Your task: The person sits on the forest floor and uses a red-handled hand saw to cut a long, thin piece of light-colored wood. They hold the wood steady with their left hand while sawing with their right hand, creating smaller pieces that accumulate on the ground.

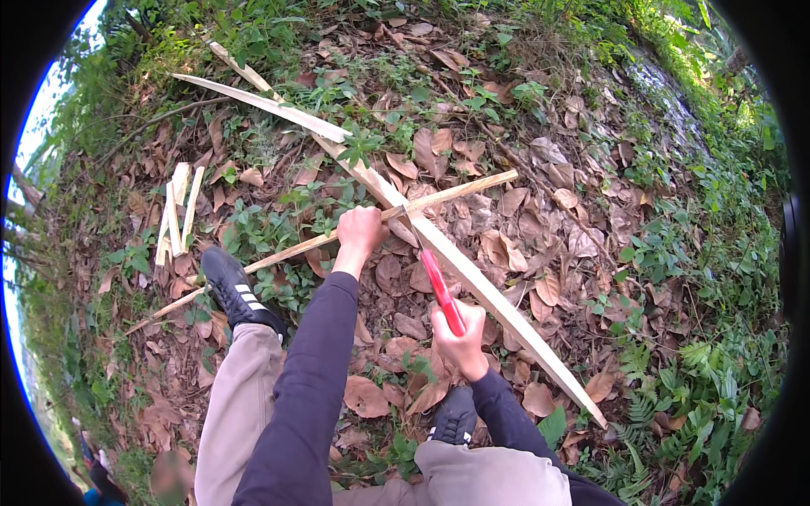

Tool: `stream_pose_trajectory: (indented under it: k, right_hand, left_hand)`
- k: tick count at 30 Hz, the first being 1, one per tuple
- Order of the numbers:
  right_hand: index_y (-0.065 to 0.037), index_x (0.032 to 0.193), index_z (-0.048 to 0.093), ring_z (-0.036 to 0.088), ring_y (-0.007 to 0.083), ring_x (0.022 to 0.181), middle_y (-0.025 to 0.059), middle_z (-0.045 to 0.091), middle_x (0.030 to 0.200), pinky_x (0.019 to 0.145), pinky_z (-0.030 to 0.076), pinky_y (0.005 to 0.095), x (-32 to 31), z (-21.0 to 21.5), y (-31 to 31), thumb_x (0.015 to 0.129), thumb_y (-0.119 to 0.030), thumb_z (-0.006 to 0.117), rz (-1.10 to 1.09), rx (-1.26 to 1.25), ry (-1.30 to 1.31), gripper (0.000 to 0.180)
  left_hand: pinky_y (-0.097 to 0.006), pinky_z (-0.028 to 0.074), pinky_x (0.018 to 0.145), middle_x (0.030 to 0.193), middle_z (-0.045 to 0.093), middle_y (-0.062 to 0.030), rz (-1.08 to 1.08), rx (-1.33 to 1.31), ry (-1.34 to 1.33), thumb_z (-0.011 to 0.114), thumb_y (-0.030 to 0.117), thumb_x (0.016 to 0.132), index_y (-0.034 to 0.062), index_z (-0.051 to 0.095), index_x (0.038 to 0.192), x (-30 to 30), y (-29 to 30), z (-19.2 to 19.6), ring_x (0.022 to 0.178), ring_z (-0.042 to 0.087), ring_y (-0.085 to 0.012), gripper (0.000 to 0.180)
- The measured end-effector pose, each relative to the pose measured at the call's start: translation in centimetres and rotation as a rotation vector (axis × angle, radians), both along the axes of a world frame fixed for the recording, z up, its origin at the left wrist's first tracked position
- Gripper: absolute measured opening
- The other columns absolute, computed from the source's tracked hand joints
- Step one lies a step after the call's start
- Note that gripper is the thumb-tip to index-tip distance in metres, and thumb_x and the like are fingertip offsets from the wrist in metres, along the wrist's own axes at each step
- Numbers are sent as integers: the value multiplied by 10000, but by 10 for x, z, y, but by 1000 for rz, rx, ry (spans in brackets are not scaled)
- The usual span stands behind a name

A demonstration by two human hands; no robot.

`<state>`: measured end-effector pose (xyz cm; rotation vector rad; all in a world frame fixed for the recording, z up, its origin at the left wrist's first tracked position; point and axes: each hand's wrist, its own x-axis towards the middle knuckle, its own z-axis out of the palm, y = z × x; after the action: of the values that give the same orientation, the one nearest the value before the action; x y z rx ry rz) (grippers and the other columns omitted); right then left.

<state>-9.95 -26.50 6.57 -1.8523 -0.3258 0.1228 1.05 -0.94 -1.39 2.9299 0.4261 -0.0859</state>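
Note:
My left hand is closed round a thin wooden strip, just left of where it crosses a longer pale timber on the ground. In my right hand is the red handle of a hand saw. Its narrow blade, seen nearly edge-on, reaches up to the strip at the crossing. Whether the teeth have cut into the wood cannot be made out. Toward its lower left end, the strip passes beneath my left shoe.
Several short wood pieces lie at the left. A pale split strip rests across the timber's far end. Dry leaves and low plants cover the ground. A person shows at the lower left edge.

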Motion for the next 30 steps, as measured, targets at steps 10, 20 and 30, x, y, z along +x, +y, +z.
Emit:
stream_pose_trajectory:
  k: [10,20,30]
  right_hand:
    - [-8,668,600,485,125,391,51,462,483,441,391,305,-31,10,-22,746,-42,629,-30,28,0,90]
    - [-16,708,629,583,174,443,77,532,520,489,451,302,-37,-4,-27,737,-38,610,37,-8,-115,41]
    - [-17,643,555,481,152,401,82,492,490,441,372,319,6,-9,19,766,-52,632,18,18,-31,150]
  left_hand:
    - [-455,579,744,810,709,-211,21,8,-44,679,197,718,61,750,816,2,-1,0,793,713,-365,182]
    - [-434,585,739,815,721,-189,-19,31,-22,692,205,733,65,752,792,4,2,6,792,725,-344,163]
    - [-452,582,748,792,714,-181,9,-16,0,682,204,702,92,765,819,-1,11,-2,771,714,-355,181]
